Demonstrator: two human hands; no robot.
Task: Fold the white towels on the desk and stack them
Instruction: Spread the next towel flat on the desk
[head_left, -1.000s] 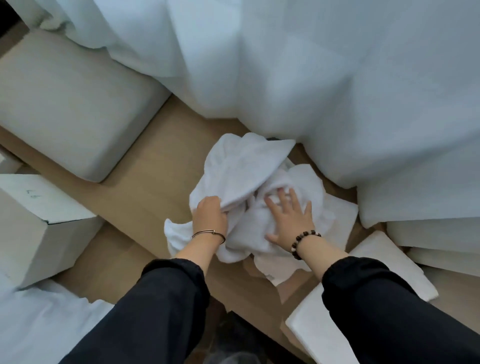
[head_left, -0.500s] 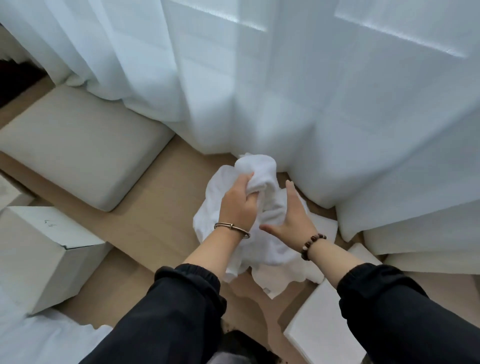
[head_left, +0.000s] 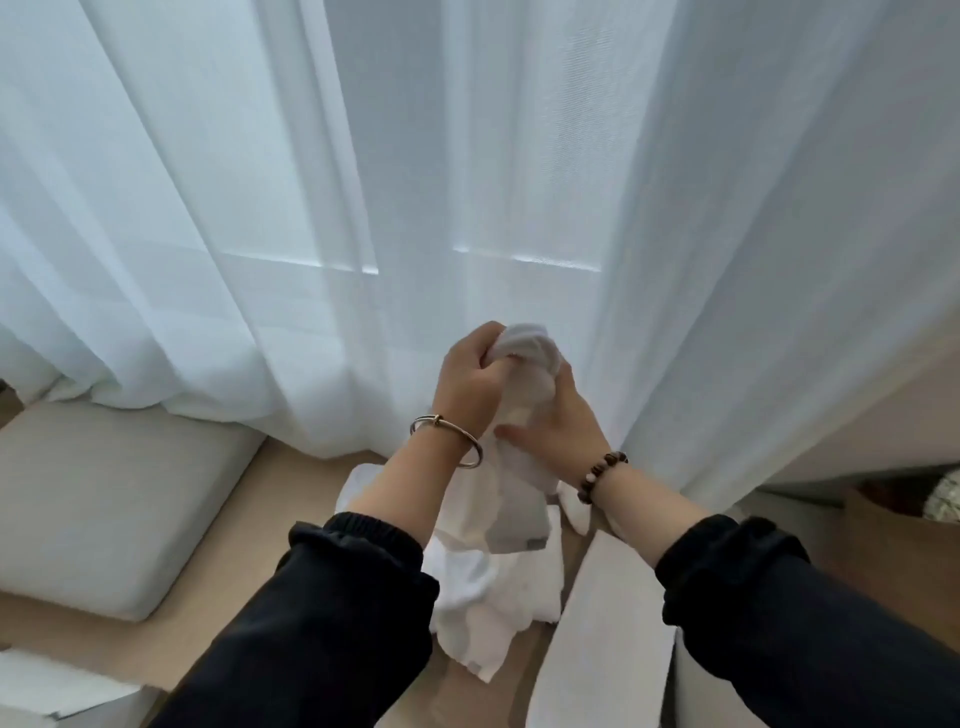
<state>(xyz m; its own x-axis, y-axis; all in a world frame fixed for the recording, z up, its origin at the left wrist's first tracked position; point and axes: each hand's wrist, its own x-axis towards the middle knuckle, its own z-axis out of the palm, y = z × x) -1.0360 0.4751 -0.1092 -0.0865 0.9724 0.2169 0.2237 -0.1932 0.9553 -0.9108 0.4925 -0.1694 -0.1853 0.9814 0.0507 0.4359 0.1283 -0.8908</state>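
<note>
Left hand (head_left: 470, 382) clenches the bunched top of a white towel (head_left: 522, 493), raised in front of the curtain (head_left: 311, 208). Just under it, the right hand (head_left: 558, 423) wraps its fingers round the hanging cloth, thumb across the front. The towel's tail hangs over the loose heap (head_left: 483, 597) on the bench (head_left: 171, 644), beside a flat folded stack (head_left: 613, 634); I cannot tell whether tail and heap touch. Held as a wad rather than by its corners, the towel may well open crooked, and a shake this close to the curtain could catch the sheer fabric. If the tail is tangled in the heap, lifting could drag other towels off the bench's near edge. Half a second ago both hands were lower, just above the heap, with the towel only starting to rise. A second ago they lay on the pile itself.
</note>
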